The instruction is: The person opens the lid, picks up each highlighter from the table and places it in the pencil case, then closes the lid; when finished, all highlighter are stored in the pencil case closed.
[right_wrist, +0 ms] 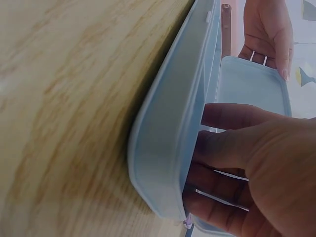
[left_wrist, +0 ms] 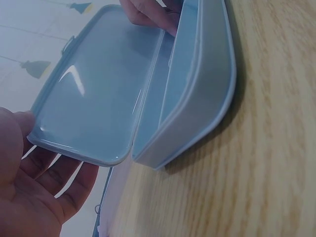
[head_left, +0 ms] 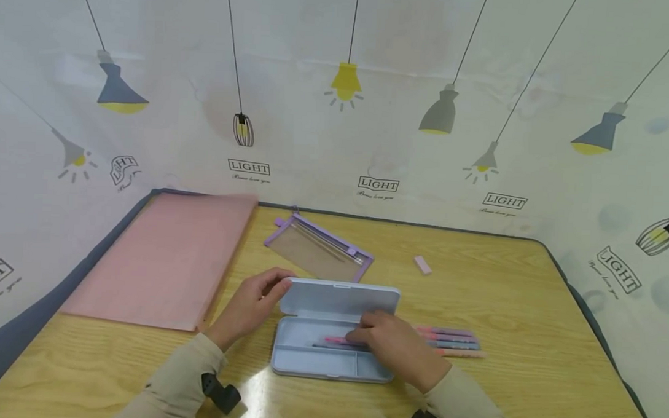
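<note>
A light blue pencil case (head_left: 314,362) stands on the table with its lid (head_left: 331,300) raised. My left hand (head_left: 255,306) grips the lid's left edge, thumb on the inner side and fingers behind it, as the left wrist view also shows. My right hand (head_left: 398,345) reaches into the tray over its right end, fingers curled around a pink pen (head_left: 334,340); its fingertips are partly hidden. A dark slim pen (head_left: 323,346) lies beside the pink one in the long compartment. In the right wrist view the case wall (right_wrist: 158,158) hides what the fingertips touch.
Several coloured pens (head_left: 457,343) lie in a row right of the case. Behind it is a purple-edged mesh pouch (head_left: 316,248) with pencils. A pink folder (head_left: 164,258) lies at left, and a small pink eraser (head_left: 422,265) at the back right.
</note>
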`<move>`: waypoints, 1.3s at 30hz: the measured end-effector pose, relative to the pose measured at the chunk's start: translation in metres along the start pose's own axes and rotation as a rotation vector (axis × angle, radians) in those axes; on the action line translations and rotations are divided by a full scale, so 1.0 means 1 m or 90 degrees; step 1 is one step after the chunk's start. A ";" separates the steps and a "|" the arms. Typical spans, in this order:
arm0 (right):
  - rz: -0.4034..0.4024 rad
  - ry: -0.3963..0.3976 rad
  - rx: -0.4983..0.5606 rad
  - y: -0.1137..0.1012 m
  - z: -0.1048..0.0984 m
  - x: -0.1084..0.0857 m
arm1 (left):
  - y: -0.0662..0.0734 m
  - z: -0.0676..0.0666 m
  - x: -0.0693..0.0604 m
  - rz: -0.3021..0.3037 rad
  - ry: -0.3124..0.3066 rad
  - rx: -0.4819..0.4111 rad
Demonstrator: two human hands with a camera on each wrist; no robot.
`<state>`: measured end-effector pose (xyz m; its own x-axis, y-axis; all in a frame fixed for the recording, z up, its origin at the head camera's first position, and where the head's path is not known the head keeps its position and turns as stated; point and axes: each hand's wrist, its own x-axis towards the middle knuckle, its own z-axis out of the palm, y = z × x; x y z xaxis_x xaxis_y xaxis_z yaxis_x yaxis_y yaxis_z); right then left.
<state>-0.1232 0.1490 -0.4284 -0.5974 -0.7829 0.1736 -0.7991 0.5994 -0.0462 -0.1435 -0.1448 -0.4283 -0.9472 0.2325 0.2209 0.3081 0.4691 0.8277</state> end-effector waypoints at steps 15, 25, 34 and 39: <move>0.108 0.012 0.153 0.020 -0.041 -0.033 | -0.001 0.000 0.001 0.016 0.002 -0.002; 0.331 -0.070 0.251 0.086 -0.068 -0.074 | 0.002 -0.003 0.005 0.021 0.002 0.003; 0.414 -0.161 0.291 0.117 -0.054 -0.095 | 0.001 -0.001 0.001 0.017 -0.003 -0.002; 0.427 -0.173 0.249 0.121 -0.044 -0.100 | 0.001 0.000 -0.001 0.016 -0.005 -0.010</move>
<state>-0.1578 0.3071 -0.4085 -0.9121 -0.3217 -0.2542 -0.2021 0.8921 -0.4041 -0.1425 -0.1448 -0.4277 -0.9386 0.2502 0.2374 0.3299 0.4503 0.8297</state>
